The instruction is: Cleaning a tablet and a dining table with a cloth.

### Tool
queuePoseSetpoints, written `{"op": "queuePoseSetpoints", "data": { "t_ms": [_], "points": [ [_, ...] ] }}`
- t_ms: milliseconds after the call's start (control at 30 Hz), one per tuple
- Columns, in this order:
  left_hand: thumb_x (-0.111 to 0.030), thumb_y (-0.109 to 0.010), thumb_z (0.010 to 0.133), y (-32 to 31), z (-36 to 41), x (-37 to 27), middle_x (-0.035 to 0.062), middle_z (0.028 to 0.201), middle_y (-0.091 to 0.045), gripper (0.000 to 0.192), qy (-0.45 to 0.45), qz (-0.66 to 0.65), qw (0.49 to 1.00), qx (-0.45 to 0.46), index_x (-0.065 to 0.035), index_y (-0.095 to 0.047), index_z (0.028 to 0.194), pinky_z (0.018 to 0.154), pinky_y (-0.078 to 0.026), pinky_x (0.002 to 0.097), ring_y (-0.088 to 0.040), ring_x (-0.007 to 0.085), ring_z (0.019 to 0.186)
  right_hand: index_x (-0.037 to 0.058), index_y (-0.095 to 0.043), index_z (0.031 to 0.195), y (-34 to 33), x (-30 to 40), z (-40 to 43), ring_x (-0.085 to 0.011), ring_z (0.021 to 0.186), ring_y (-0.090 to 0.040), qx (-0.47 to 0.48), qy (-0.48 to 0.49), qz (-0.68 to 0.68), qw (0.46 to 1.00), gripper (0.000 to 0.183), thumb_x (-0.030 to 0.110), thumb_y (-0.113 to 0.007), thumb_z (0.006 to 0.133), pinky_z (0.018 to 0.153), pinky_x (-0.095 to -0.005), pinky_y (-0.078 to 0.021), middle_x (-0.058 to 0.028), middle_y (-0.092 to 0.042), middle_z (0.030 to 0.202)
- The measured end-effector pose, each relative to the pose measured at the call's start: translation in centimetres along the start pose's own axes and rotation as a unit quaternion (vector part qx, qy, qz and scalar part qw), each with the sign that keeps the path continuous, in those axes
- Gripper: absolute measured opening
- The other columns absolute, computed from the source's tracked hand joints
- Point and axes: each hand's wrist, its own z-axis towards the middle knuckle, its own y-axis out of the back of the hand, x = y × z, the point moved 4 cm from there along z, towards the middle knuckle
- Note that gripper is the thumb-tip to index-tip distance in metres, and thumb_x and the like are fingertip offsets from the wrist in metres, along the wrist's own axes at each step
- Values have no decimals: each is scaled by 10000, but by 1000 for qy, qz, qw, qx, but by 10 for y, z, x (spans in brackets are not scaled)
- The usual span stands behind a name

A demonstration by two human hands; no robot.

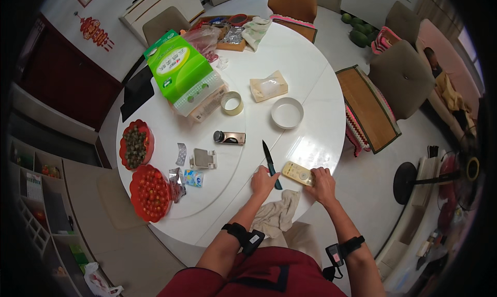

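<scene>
My right hand (323, 184) grips the right end of a cream remote control (298, 173) lying on the white round table (217, 198). Beside it, my left hand (264, 181) is at the dark handle of a knife (268, 157), whose black blade points away from me; whether the fingers hold the handle I cannot tell. A beige cloth (277, 213) lies crumpled at the near table edge, just below the knife. Beyond the knife stands a white bowl (287, 113), and a soft tissue pack (269, 86) lies behind it.
Red bowls of cherry tomatoes (134, 198) and small dark fruits (122, 151) stand at the left. A tape roll (239, 110), a lying bottle (234, 138), a phone stand (203, 158) and a green tissue package (176, 66) are on the table. Chairs (402, 79) stand right; a person (435, 64) is on the sofa.
</scene>
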Motion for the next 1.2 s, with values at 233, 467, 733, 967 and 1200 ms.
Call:
{"op": "queuePoseSetpoints", "data": {
  "t_ms": [233,467,733,967,1200],
  "points": [
    [-277,-768,709,11,-16,30,107,610,-644,361,-28,-159,987,17,-1,-574,837,544,-530,346,-655,233,530,36,-576,1044,-11,32,10,-287,886,-569,-59,-39,95,993,565,213,-818,565,764,-386,-486,-115,-585,951],
    [-194,-770,761,61,-78,73,108,657,-665,343,71,-279,956,-49,29,-547,897,462,-525,284,-663,178,548,21,-536,1054,-42,114,23,-315,931,-583,52,-7,161,986,594,316,-802,612,745,-422,-497,-152,-590,968],
    [-211,-771,756,79,-70,123,102,647,-662,326,32,-211,967,-138,14,-583,899,471,-511,296,-644,179,518,15,-538,1008,-77,188,64,-315,903,-589,69,79,104,989,589,352,-802,603,708,-432,-507,-143,-588,950],
    [-251,-774,744,97,-43,112,95,621,-662,344,113,-206,966,-109,-7,-610,921,554,-528,335,-668,213,552,10,-535,979,-84,193,84,-316,903,-589,62,91,69,991,571,330,-826,607,696,-431,-516,-141,-578,954],
    [-240,-774,756,120,-28,143,106,636,-662,358,135,-210,956,-157,10,-601,945,457,-501,313,-639,193,476,9,-517,993,-97,221,85,-310,944,-571,71,75,71,992,592,363,-826,633,701,-430,-517,-140,-566,987]
  ]
}}
